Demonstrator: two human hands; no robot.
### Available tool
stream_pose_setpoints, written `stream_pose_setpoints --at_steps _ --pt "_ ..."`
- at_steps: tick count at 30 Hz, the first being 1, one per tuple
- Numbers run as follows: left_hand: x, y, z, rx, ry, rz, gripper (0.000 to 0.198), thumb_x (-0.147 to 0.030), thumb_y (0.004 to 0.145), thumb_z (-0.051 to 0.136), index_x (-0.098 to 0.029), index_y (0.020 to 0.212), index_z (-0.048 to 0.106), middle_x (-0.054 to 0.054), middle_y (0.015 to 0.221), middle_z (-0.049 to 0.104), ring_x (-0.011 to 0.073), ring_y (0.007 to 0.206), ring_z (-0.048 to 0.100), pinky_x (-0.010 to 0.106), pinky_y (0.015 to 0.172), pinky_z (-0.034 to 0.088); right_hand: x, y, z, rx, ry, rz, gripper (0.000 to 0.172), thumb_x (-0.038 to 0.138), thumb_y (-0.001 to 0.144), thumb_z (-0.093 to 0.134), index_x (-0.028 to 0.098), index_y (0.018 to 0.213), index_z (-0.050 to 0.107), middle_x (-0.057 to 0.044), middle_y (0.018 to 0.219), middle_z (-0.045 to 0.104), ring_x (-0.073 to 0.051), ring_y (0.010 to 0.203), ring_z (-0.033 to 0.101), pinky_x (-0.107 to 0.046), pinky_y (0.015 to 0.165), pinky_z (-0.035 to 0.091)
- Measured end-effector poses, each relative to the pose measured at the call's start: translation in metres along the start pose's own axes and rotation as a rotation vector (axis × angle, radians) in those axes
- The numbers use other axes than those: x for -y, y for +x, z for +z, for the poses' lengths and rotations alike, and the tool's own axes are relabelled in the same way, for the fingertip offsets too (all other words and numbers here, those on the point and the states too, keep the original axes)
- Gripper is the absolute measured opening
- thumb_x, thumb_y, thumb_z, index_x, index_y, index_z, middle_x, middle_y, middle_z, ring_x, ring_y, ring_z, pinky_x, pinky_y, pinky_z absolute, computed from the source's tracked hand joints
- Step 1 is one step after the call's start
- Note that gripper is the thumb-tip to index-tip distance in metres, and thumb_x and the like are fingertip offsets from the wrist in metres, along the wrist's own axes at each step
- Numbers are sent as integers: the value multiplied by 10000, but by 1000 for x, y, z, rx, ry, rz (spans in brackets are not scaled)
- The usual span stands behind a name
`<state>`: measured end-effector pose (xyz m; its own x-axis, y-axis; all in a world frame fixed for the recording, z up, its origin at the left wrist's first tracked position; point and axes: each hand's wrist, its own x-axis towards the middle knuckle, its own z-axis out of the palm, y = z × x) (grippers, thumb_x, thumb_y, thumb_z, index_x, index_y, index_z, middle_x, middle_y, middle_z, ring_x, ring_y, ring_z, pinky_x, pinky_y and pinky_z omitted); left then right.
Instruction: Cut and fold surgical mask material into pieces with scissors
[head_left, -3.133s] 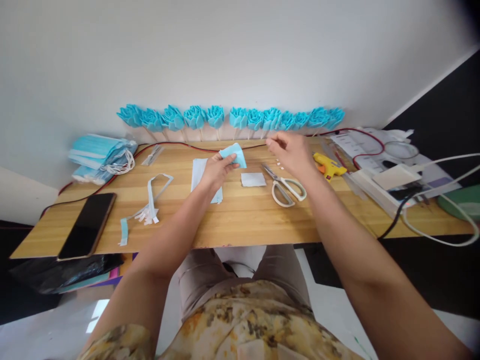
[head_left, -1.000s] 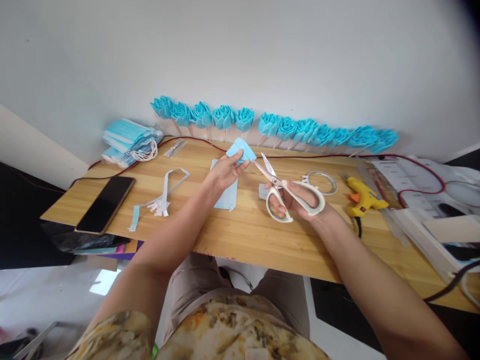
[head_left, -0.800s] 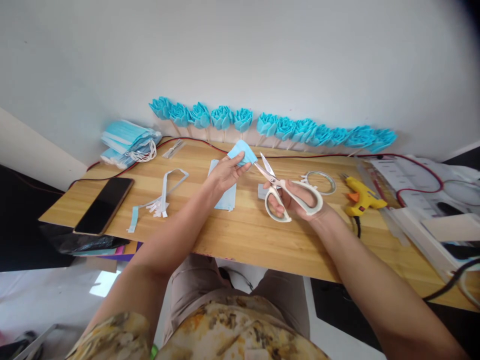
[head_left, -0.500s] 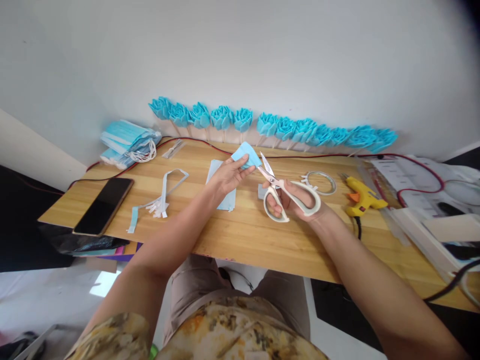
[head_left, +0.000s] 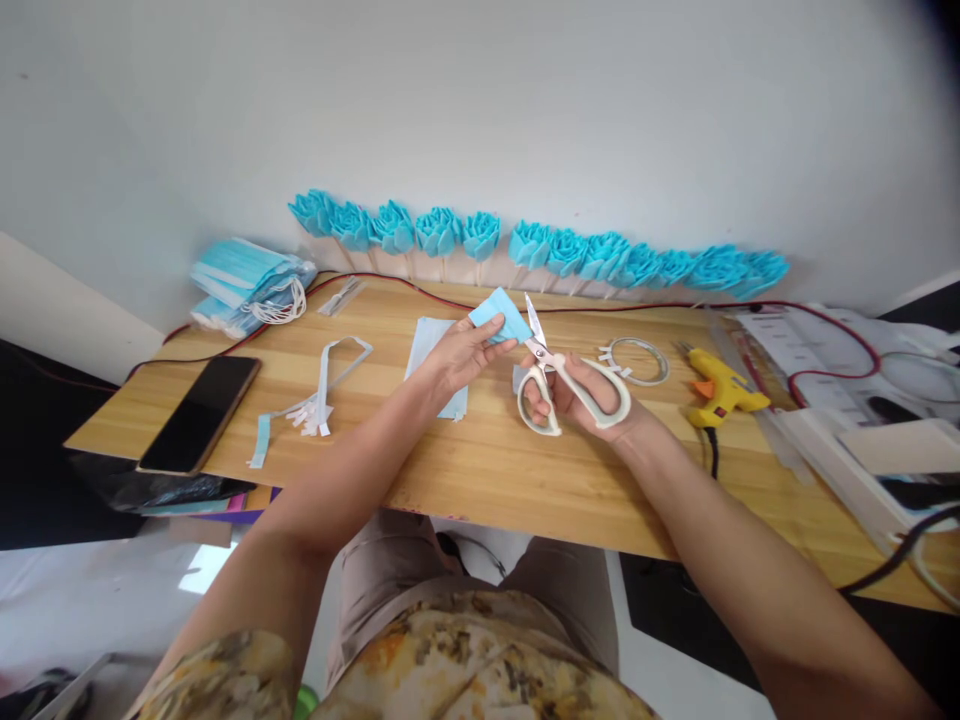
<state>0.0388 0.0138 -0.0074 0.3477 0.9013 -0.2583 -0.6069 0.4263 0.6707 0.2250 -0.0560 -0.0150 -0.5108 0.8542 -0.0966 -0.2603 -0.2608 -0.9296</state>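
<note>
My left hand (head_left: 466,354) pinches a small folded piece of blue fabric (head_left: 496,312) above the table. White-handled scissors (head_left: 570,378) are in my right hand (head_left: 574,400), with fingers through both loops. The blades are spread, one beside the fabric's right edge and the other partly hidden by it. Under my left hand lies a flat pale blue sheet (head_left: 426,345). A small pale piece on the wood is partly covered by my right hand.
Blue fabric flowers (head_left: 439,232) on sticks lean along the wall. Masks (head_left: 244,275), a phone (head_left: 201,415) and white strips (head_left: 319,395) lie left on the table (head_left: 450,480). At right are a tape roll (head_left: 660,365), a yellow glue gun (head_left: 724,388) and a white box (head_left: 847,470).
The blue fabric has turned slightly in my left hand. The scissors have tilted more upright and shifted a little left with my right hand. The whole view has shifted slightly.
</note>
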Motion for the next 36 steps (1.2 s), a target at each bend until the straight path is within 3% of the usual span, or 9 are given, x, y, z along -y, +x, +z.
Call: stream_pose_setpoints --at_steps 7,20,36 --pt "1 4 -5 -18 -14 41 120 -25 855 698 -125 919 691 -7 744 719 87 676 695 240 841 583 -1 3 8 -27 -1 -30 552 700 847 620 208 1099 600 -11 699 612 -179 573 548 -321 525 457" --pt "-1 2 -1 -41 10 73 101 -39 865 693 -112 799 673 7 753 705 97 697 685 324 969 565 -2 2 17 -90 37 -63 573 745 797 659 222 1024 603 24 654 526 -127 500 449 -275 443 374" --pt "0 5 -6 -17 19 58 60 -65 861 711 -116 837 690 12 777 717 97 715 688 283 923 577 -2 3 13 -109 67 -42 520 690 807 695 202 983 667 42 610 502 -74 453 355 -224 387 286"
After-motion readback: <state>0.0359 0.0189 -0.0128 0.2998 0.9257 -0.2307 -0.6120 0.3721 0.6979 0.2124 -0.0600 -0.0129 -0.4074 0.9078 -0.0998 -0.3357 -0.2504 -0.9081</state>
